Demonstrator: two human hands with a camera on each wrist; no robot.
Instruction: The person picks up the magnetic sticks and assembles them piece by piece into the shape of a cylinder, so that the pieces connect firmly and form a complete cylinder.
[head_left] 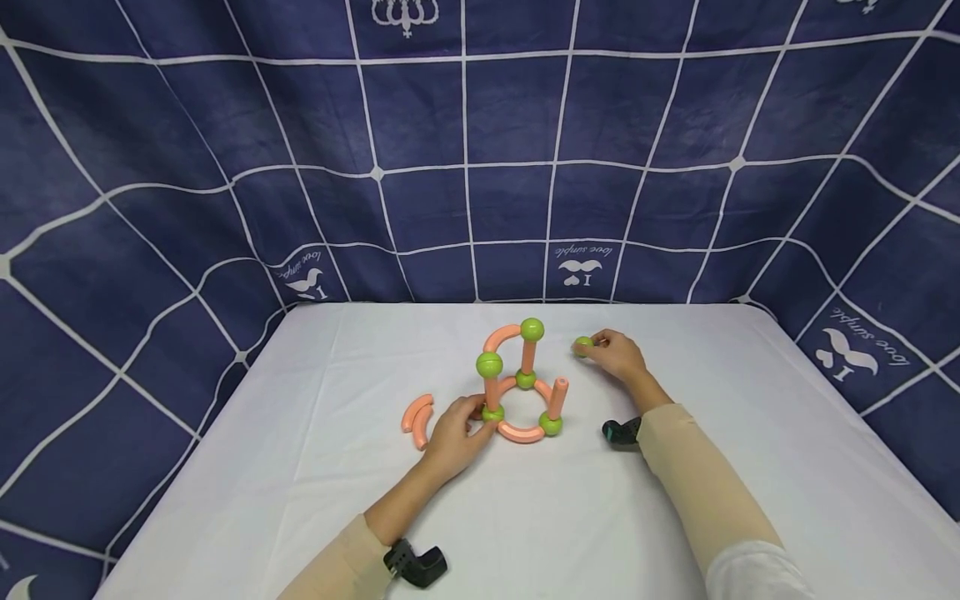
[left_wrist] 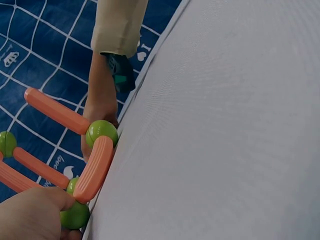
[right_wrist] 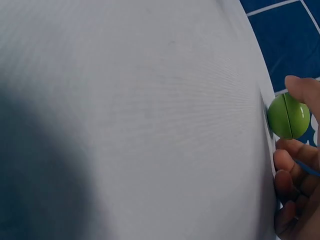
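Observation:
A frame of orange rods and green balls stands on the white table. Its base is a ring of curved orange rods (head_left: 521, 434) and three green balls. Two uprights carry green balls (head_left: 532, 329) on top, joined by a curved orange rod (head_left: 501, 336); the right upright rod (head_left: 558, 397) has a bare top. My left hand (head_left: 454, 440) grips the frame's lower left green ball (left_wrist: 75, 216) between thumb and fingers. Behind the frame to the right, my right hand (head_left: 619, 354) pinches a loose green ball (right_wrist: 289, 116) close to the tabletop.
Two loose curved orange rods (head_left: 417, 412) lie side by side on the white table (head_left: 352, 358), left of the frame. A dark blue checked cloth (head_left: 510, 200) hangs behind and along both sides. Each wrist wears a black camera mount (head_left: 416, 564).

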